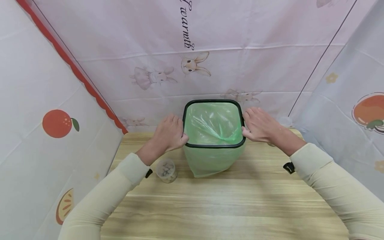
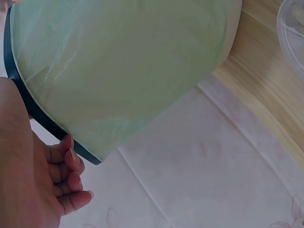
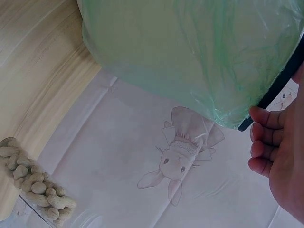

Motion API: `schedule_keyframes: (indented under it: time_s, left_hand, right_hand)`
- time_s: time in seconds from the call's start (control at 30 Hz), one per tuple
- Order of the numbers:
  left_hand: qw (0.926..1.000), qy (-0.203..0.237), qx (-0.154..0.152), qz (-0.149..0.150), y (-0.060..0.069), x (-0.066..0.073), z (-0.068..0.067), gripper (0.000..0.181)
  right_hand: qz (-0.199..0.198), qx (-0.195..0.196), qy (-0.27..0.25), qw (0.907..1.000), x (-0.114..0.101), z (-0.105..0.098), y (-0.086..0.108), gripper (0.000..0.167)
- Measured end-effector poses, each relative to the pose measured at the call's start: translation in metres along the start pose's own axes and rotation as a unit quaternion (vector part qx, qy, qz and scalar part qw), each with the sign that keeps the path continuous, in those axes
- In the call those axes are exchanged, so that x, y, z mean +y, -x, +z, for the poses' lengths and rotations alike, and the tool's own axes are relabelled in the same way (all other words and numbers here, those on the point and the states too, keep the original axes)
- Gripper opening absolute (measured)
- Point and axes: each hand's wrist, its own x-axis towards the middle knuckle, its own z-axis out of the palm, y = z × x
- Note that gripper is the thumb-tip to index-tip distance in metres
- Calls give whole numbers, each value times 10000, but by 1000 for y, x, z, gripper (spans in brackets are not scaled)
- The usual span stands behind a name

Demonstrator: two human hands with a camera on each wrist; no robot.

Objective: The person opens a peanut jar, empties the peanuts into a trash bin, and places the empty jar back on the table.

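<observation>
Apparently, the left hand (image 1: 170,134) and right hand (image 1: 259,125) pinched opposite sides of the bin's (image 1: 214,101) rim (image 1: 214,146), near the table's (image 1: 216,206) far edge. The bag (image 1: 213,160) looked soft, slippery; the stiffer rim suited gripping

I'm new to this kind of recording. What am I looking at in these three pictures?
There's no machine: these are one person's bare hands. The wide picture comes from a head camera looking forward and down; the other two come from cameras on the left and right wrists. The left hand and right hand grip opposite sides of a black rim at the mouth of a green bag. On the wood-grain table, a clear tub of small pieces stands near the left wrist, and a container of peanuts is near the right.
</observation>
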Motion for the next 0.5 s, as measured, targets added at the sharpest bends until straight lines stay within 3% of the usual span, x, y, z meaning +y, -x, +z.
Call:
schedule_keyframes:
  time_s: [0.5]
  left_hand:
    - [9999, -10, 142, 20, -1, 6, -4, 23]
  right_hand:
    - [-40, -40, -6, 10000, 2, -2, 3, 30]
